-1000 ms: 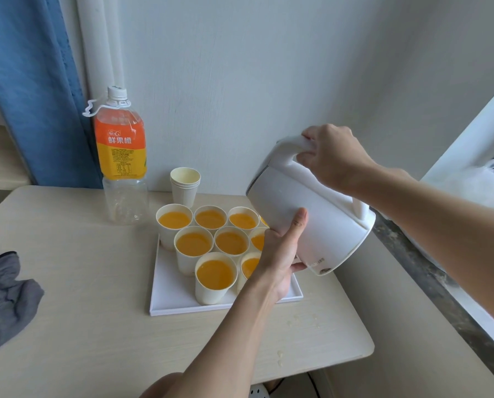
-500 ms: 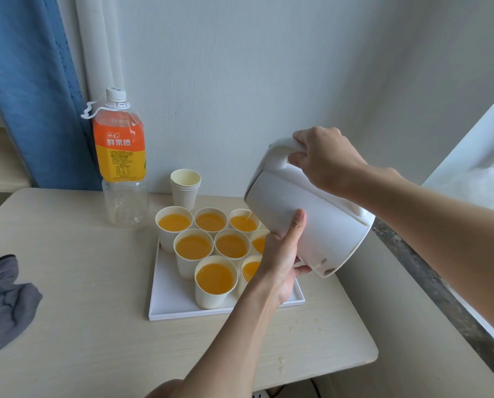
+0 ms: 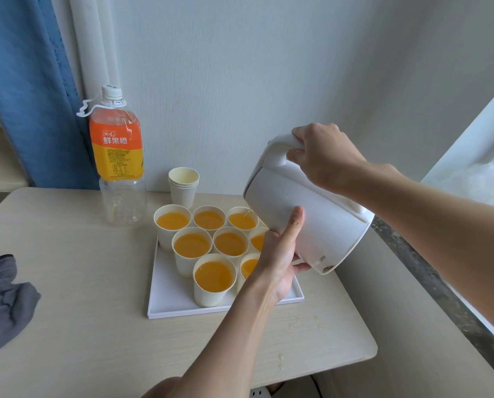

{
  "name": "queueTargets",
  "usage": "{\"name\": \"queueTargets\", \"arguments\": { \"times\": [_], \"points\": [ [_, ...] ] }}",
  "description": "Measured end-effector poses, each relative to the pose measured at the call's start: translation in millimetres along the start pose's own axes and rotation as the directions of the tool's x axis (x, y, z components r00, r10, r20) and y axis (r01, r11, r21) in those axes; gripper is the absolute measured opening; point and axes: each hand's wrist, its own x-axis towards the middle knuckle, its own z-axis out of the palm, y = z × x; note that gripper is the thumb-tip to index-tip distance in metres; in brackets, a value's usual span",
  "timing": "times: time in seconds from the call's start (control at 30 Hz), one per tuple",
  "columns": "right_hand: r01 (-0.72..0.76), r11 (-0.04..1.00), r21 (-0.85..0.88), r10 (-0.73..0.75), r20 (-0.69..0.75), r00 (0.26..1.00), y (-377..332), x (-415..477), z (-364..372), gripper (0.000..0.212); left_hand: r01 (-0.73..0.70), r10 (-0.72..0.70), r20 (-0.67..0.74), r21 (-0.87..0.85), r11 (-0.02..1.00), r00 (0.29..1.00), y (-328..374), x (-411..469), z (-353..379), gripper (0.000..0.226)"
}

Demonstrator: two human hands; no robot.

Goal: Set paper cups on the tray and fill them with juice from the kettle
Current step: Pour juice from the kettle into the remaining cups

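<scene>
Tipping the white plastic kettle (image 3: 320,225) over the flat white tray (image 3: 168,297), I have my right grip (image 3: 323,156) curled tight round its handle. My left grip (image 3: 280,254) holds it from below, thumb flat on the side and fingers tucked under the base. A thin line of juice runs from the spout into the back right paper cup (image 3: 241,221). That cup looks close to full, like the other cups of orange juice (image 3: 192,244) around it.

The kettle hangs over the right side of the tray and hides the cups under it (I cannot see how full those are). That is the worry: if I tip more, the juice may rush out and go over the rim. Paper cups are light and packed close, so a bump from the kettle base or my left wrist could knock one into the rest. Small wet drops (image 3: 297,320) already sit on the pale wood-grain counter (image 3: 82,326) by the tray corner, so the spout may drip when I lift it away.
</scene>
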Motion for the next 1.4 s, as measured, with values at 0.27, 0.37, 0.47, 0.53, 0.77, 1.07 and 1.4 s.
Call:
{"name": "queueTargets", "arguments": {
  "times": [0.27, 0.37, 0.47, 0.53, 0.77, 1.07, 1.4],
  "points": [
    [-0.035, 0.998, -0.051, 0.032, -0.068, 0.997, -2.0, -8.5, -1.7, 0.012, -0.003, 0.003, -0.031, 0.018, 1.0, 1.0, 5.8, 0.5, -4.5, 0.084],
    [-0.044, 0.996, -0.074, 0.038, -0.089, 0.995, -1.9, -13.2, -3.8, 0.008, -0.009, 0.01, -0.019, 0.031, 0.999, 1.0, 6.4, -0.2, -4.1, 0.08],
    [-0.055, 0.996, -0.072, 0.048, -0.094, 0.994, 0.2, -16.4, -6.6, 0.01, -0.013, 0.014, -0.013, 0.045, 0.999, 1.0, 5.0, -0.6, -3.1, 0.08],
    [-0.062, 0.996, -0.063, 0.056, -0.088, 0.995, 4.1, -19.3, -6.6, 0.012, -0.012, 0.013, -0.021, 0.057, 0.998, 1.0, 3.9, -1.8, -1.3, 0.083],
    [-0.052, 0.999, 0.01, 0.052, -0.012, 0.999, 17.3, -30.5, -3.4, 0.013, 0.01, -0.009, -0.012, 0.069, 0.998, 1.0, -13.7, -11.4, 5.6, 0.081],
    [-0.059, 0.995, -0.085, 0.065, 0.07, 0.995, 12.8, -37.7, -5.7, 0.015, 0.077, -0.075, 0.05, -0.034, 0.996, 0.996, -31.4, -19.9, 17.2, 0.083],
    [-0.04, 0.985, -0.17, 0.063, 0.133, 0.989, 5.3, -41.3, -6.1, 0.013, 0.133, -0.12, 0.136, -0.09, 0.987, 0.983, -39.4, -25.7, 21.5, 0.081]
  ]
}}
